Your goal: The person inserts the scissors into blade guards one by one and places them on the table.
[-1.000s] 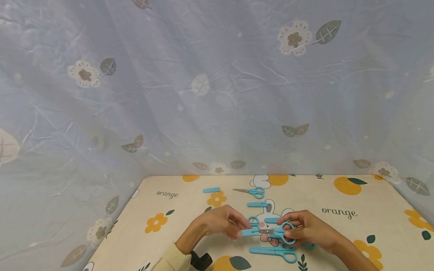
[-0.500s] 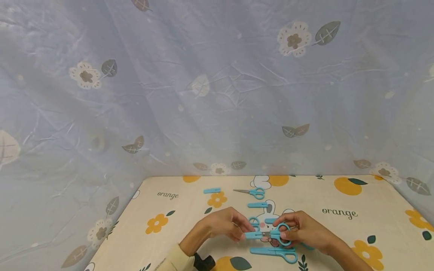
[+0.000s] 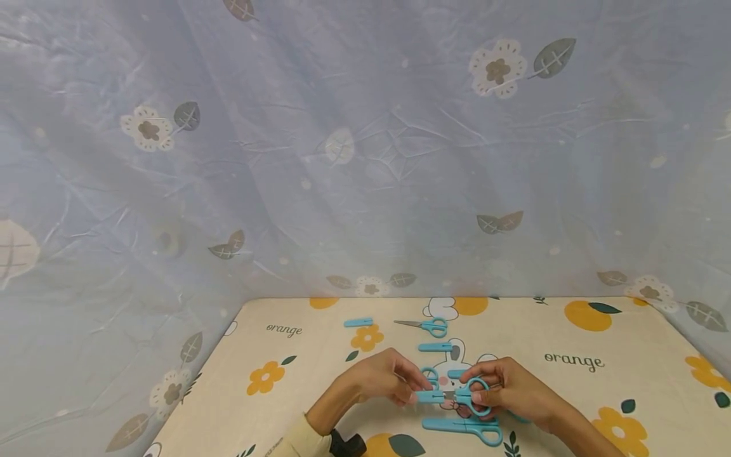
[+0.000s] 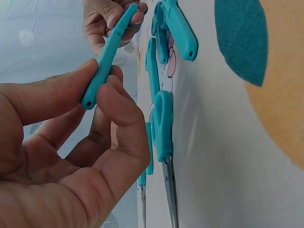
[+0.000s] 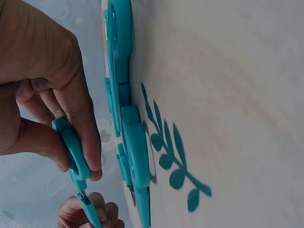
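Note:
In the head view my left hand (image 3: 382, 379) pinches a light-blue scissor cover (image 3: 429, 397) between thumb and fingers. My right hand (image 3: 509, 388) holds a pair of scissors (image 3: 464, 396) by its blue handles, just above the table. Their blades point left into the cover's mouth, and a short strip of metal shows between cover and handles. Seen from the left wrist, the cover (image 4: 105, 66) runs from the left fingertips toward the other hand. The right wrist view shows thumb and fingers on the scissors' handle (image 5: 73, 147); the blade tips are hidden inside the cover.
Covered scissors (image 3: 462, 426) lie in front of the hands. Bare scissors (image 3: 435, 327) lie farther back, near a loose cover (image 3: 358, 322) and another cover (image 3: 435, 347). More scissors (image 3: 429, 374) lie partly behind the left hand. A patterned cloth (image 3: 320, 343) covers the table; a curtain (image 3: 365, 158) hangs behind.
The cover has moved slightly right and the scissors slightly left. Their blades have slid into the cover, so less metal shows. Over the last half second, both hands stay nearly still.

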`<state>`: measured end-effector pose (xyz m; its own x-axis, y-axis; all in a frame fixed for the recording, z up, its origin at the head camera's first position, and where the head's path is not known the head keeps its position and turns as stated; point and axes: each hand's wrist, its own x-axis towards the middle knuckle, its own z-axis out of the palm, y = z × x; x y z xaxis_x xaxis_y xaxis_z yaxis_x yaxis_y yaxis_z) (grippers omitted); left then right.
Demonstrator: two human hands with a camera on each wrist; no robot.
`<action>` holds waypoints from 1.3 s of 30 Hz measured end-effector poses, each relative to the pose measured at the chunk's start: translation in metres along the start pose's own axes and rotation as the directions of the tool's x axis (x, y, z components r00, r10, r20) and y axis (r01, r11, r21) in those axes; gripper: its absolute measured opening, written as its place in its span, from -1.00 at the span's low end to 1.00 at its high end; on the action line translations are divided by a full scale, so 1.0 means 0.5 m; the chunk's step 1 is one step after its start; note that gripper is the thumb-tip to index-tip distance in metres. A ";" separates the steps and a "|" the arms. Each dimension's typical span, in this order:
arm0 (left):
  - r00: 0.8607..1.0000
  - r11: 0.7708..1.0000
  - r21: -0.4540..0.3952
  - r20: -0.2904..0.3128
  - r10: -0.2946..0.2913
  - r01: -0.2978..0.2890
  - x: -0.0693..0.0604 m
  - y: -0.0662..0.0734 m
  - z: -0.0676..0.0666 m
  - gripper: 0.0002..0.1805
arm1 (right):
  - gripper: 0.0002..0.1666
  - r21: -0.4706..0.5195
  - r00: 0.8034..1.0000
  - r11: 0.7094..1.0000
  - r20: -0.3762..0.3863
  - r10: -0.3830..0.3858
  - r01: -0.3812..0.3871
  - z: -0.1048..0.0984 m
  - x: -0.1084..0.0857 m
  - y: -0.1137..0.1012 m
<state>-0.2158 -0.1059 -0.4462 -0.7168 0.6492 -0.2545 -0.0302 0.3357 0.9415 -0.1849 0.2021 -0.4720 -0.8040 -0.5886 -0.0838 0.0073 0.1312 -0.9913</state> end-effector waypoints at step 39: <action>0.997 0.999 -0.015 -0.068 -0.045 0.044 0.009 0.004 0.025 -0.77 | -0.63 -0.024 0.991 0.995 -0.094 0.099 -0.102 0.029 0.002 -0.003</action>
<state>-0.2103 -0.0935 -0.4483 -0.7607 0.5853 -0.2806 -0.0723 0.3532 0.9327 -0.1770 0.1897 -0.4722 -0.8519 -0.4947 -0.1718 0.0747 0.2098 -0.9749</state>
